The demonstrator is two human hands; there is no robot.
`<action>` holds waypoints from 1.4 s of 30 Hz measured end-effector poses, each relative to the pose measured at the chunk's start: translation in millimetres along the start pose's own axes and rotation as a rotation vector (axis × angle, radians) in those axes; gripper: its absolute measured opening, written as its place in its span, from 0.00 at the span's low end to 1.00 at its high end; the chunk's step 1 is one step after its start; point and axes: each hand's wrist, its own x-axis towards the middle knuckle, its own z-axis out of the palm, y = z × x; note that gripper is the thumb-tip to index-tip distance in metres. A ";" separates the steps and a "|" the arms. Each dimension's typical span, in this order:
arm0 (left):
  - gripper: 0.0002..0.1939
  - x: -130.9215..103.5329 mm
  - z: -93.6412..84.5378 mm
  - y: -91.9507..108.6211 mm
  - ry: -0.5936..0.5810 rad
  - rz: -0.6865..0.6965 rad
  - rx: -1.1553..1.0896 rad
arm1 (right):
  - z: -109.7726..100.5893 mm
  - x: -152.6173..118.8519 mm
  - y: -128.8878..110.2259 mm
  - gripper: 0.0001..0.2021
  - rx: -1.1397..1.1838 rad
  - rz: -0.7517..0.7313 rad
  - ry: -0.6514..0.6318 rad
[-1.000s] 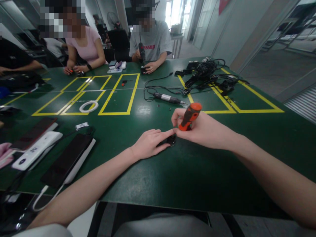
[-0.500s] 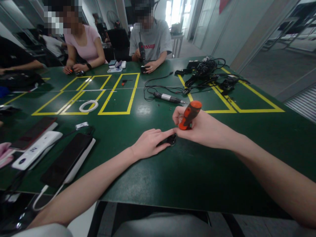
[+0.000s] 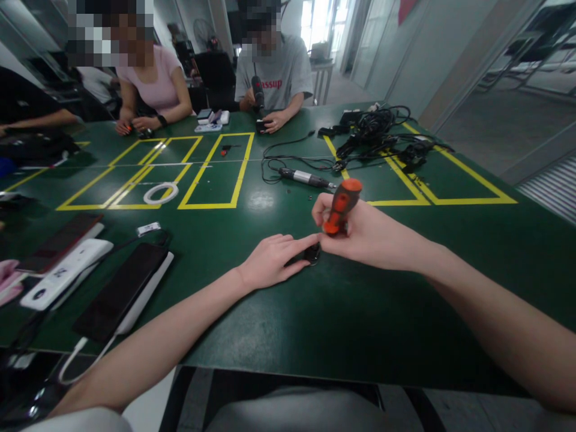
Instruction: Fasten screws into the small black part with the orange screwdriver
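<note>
In my right hand [image 3: 360, 237] is a screwdriver with an orange and dark grey handle [image 3: 344, 205], tilted so its butt end points up and to the right. Its shaft and tip are hidden behind my fingers. My left hand [image 3: 276, 258] rests on the green table and pinches a small black part [image 3: 312, 254] between forefinger and thumb. The part's exact kind cannot be made out. Both hands meet at this part, the left fingertip touching the right thumb.
Beyond my hands lie a corded electric screwdriver [image 3: 306, 178] and a heap of black cables [image 3: 378, 135]. A white ring [image 3: 161, 192] lies left of them. A phone [image 3: 121, 291] and a power strip [image 3: 67, 273] are near my left arm. Two people [image 3: 276, 78] work across the table.
The screwdriver handle has turned slightly and shifted a little up and left with my right hand. My left hand and the black part stay in place.
</note>
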 end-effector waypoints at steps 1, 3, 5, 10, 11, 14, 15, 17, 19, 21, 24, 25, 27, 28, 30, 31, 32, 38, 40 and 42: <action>0.24 0.0 0.0 0.1 0.000 0.000 0.000 | 0.1 -0.7 0.2 0.09 0.012 -0.005 -0.005; 0.23 -0.3 0.2 0.2 -0.003 -0.002 -0.002 | 0.5 -2.0 1.2 0.09 0.045 0.003 -0.020; 0.23 -0.8 0.5 0.2 -0.018 -0.012 -0.003 | 1.0 -2.7 2.4 0.08 0.071 0.020 -0.031; 0.24 -1.9 0.8 0.1 -0.041 -0.027 -0.013 | -0.3 -1.5 2.2 0.07 0.042 -0.001 -0.007; 0.25 -1.8 0.6 0.2 -0.041 -0.026 -0.016 | -0.6 -1.3 1.8 0.07 0.029 -0.005 -0.012; 0.25 -1.1 0.5 1.2 -0.048 -0.027 -0.020 | 0.0 -1.8 1.9 0.08 0.011 0.002 -0.034; 0.25 -0.8 0.7 1.6 -0.052 -0.028 -0.018 | 0.7 -2.2 2.4 0.07 0.022 0.008 -0.038; 0.23 -0.2 1.6 2.7 -0.054 -0.028 -0.007 | 2.3 -2.7 3.8 0.07 0.061 0.016 -0.031; 0.22 0.1 2.8 4.0 -0.051 -0.026 0.012 | 3.5 -2.5 4.9 0.07 0.084 0.012 -0.026; 0.21 0.4 3.7 5.2 -0.050 -0.027 0.031 | 3.9 -2.0 4.9 0.07 0.072 -0.003 -0.015; 0.22 0.6 4.4 6.1 -0.057 -0.028 0.032 | 4.2 -2.1 4.1 0.08 0.085 0.008 0.011; 0.23 0.7 4.5 6.0 -0.055 -0.028 0.028 | 4.7 -2.6 4.4 0.08 0.125 0.023 0.020; 0.25 0.8 4.8 5.4 -0.047 -0.025 0.018 | 6.7 -4.2 6.8 0.10 0.243 0.067 0.033; 0.25 0.9 4.9 5.0 -0.038 -0.023 0.015 | 8.2 -5.3 9.1 0.12 0.307 0.093 0.043; 0.26 1.2 5.0 4.0 -0.015 -0.013 0.007 | 11.9 -7.9 15.5 0.16 0.414 0.150 0.087; 0.27 1.3 4.9 3.6 -0.006 -0.009 0.001 | 14.0 -9.4 19.4 0.18 0.457 0.171 0.122; 0.28 1.5 4.7 3.3 0.000 -0.006 -0.006 | 16.1 -10.9 23.4 0.19 0.497 0.183 0.162; 0.30 1.9 4.0 2.2 -0.010 -0.014 -0.047 | 28.8 -18.5 40.1 0.19 0.672 0.146 0.271; 0.30 1.8 4.2 2.2 -0.016 -0.018 -0.054 | 32.8 -20.6 41.2 0.20 0.728 0.115 0.285; 0.31 1.7 4.2 2.2 -0.013 -0.012 -0.061 | 37.0 -22.7 40.8 0.21 0.778 0.083 0.269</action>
